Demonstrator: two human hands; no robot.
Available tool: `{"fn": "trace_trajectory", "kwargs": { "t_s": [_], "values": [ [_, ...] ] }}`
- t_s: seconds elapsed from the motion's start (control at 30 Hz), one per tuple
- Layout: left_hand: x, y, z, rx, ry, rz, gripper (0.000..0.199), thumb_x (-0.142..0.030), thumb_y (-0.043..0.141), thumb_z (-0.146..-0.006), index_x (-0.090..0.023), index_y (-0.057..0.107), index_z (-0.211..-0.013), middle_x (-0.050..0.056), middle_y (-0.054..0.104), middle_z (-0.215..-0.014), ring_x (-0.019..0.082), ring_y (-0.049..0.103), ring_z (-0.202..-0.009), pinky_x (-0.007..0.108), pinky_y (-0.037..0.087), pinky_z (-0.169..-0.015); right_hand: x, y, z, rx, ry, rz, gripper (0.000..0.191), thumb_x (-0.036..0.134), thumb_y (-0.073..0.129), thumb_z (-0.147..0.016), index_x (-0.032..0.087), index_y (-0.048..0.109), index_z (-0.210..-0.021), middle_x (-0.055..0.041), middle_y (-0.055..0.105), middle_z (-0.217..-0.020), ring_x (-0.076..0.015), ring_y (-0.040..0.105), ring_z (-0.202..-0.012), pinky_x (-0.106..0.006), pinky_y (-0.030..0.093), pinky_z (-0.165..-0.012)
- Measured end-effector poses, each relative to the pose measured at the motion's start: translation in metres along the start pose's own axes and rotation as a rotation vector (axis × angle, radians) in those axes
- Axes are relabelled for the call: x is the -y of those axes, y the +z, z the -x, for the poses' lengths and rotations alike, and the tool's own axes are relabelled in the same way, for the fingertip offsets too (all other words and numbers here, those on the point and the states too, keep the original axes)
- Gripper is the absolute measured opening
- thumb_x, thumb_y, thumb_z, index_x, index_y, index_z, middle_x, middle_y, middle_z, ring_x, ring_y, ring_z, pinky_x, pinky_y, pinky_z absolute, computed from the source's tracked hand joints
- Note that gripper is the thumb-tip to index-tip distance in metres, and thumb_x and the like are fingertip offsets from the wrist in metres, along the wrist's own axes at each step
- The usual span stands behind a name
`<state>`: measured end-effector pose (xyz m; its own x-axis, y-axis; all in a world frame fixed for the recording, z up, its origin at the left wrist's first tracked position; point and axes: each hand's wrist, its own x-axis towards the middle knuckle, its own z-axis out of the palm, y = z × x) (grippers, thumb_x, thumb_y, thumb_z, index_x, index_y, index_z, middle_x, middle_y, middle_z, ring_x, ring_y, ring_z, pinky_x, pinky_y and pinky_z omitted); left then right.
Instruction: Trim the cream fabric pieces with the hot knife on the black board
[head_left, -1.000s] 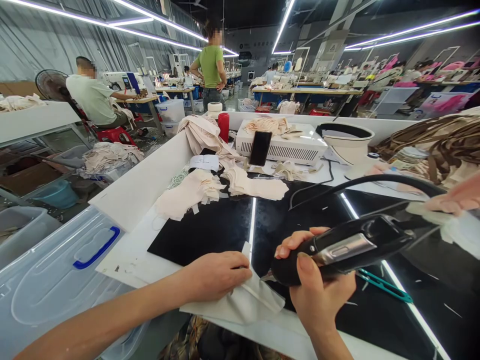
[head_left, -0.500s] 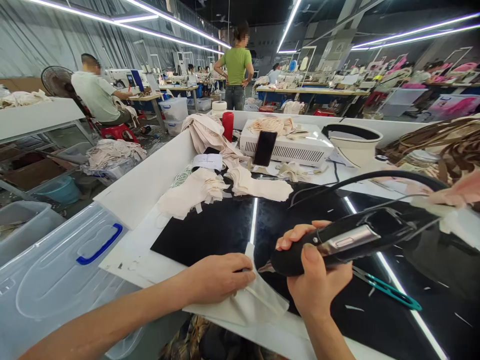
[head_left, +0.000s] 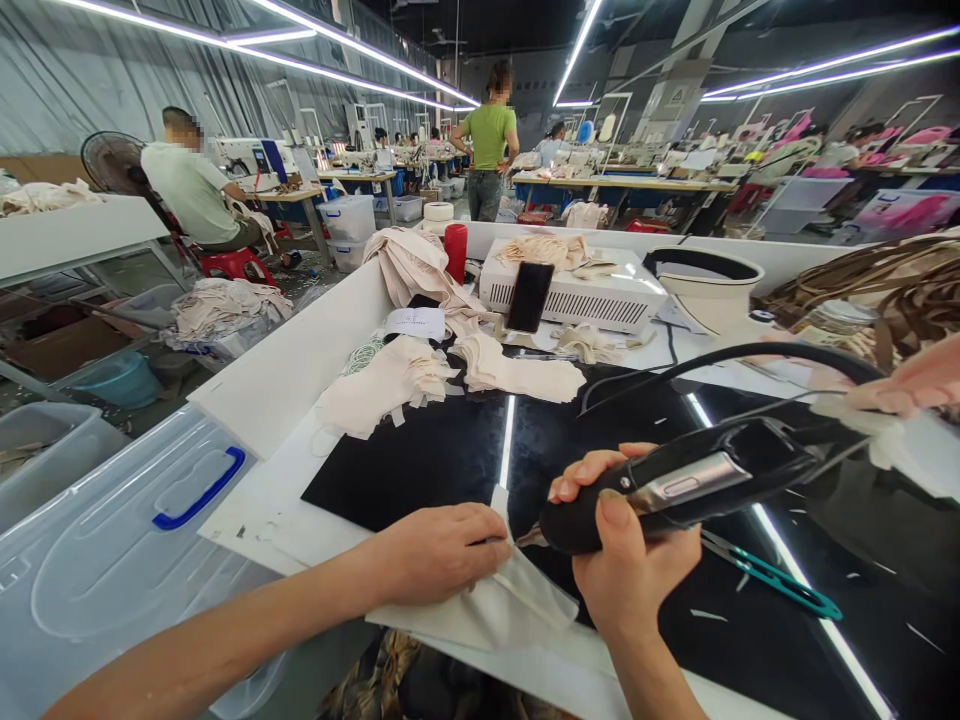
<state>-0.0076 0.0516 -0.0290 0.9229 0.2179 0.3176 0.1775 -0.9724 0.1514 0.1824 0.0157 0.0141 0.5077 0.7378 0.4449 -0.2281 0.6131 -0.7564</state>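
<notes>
My left hand [head_left: 450, 550] is closed at the fingertips on a pale, partly sheer piece of fabric [head_left: 536, 585] at the front edge of the black board. A narrow strip of that fabric sticks up past my fingers. My right hand [head_left: 630, 550] is wrapped round a black corded hand tool [head_left: 697, 485] with a silver switch panel. Its thin metal tip points left, close beside the fabric and my left fingertips; whether it touches the cloth I cannot tell. A teal-handled tool [head_left: 795, 588] like thread snips lies right of my right hand.
Cut beige fabric pieces [head_left: 525, 378] lie stacked on the black board [head_left: 420, 470]. Behind stand a white vented box [head_left: 577, 290], a phone [head_left: 530, 297] and a red spool [head_left: 455, 252]. Another person's hand [head_left: 915, 385] holds pale material at right. A lidded plastic bin [head_left: 127, 560] is at left.
My right hand and the black tool have shifted very slightly left. The other person's hand at right has moved a little left. The standing person in the green shirt has moved right.
</notes>
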Motion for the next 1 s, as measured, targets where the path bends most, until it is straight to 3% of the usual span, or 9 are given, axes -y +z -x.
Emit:
{"fn": "trace_trajectory", "kwargs": {
  "t_s": [0.13,0.37,0.53,0.8,1.0],
  "values": [
    [0.004,-0.002,-0.007,-0.042,0.025,0.019,0.023,-0.019,0.044,-0.109,-0.01,0.063,-0.12,0.012,0.069,-0.117,0.023,0.064,-0.118,0.033,0.051,-0.11,0.001,0.0,0.0,-0.006,0.001,0.018,0.033,0.027,0.08,-0.084,0.025,0.062,-0.112,0.0025,0.067,-0.081,-0.0149,0.063,-0.062,-0.033,0.055,-0.06],
    [0.011,-0.003,-0.012,0.034,0.034,0.069,0.02,-0.018,0.048,-0.109,-0.011,0.065,-0.114,0.01,0.071,-0.112,0.022,0.063,-0.115,0.032,0.051,-0.107,0.0,0.0,0.0,-0.008,0.007,0.04,0.034,0.028,0.08,-0.085,0.025,0.061,-0.112,0.0029,0.066,-0.081,-0.0149,0.063,-0.063,-0.034,0.055,-0.06],
    [0.013,-0.005,-0.009,0.008,0.007,0.133,0.02,-0.02,0.046,-0.11,-0.013,0.065,-0.108,0.009,0.07,-0.109,0.022,0.063,-0.111,0.032,0.052,-0.104,0.0,0.0,0.001,-0.02,0.005,0.056,0.034,0.029,0.081,-0.084,0.025,0.06,-0.112,0.0029,0.066,-0.081,-0.0149,0.063,-0.062,-0.033,0.055,-0.059],
    [0.012,-0.004,-0.003,-0.016,-0.015,0.153,0.023,-0.023,0.045,-0.11,-0.013,0.066,-0.111,0.01,0.07,-0.112,0.022,0.064,-0.112,0.033,0.054,-0.102,0.0,0.001,0.001,-0.013,0.002,0.025,0.034,0.025,0.081,-0.085,0.024,0.061,-0.113,0.0027,0.067,-0.082,-0.0148,0.064,-0.063,-0.033,0.056,-0.06],
    [0.011,-0.005,-0.001,0.006,0.002,0.138,0.024,-0.021,0.045,-0.11,-0.013,0.063,-0.124,0.012,0.069,-0.114,0.023,0.064,-0.114,0.034,0.054,-0.103,0.001,0.001,0.001,-0.022,0.003,0.038,0.033,0.024,0.08,-0.084,0.024,0.061,-0.112,0.0032,0.068,-0.081,-0.0148,0.064,-0.062,-0.033,0.056,-0.06]
  ]
}}
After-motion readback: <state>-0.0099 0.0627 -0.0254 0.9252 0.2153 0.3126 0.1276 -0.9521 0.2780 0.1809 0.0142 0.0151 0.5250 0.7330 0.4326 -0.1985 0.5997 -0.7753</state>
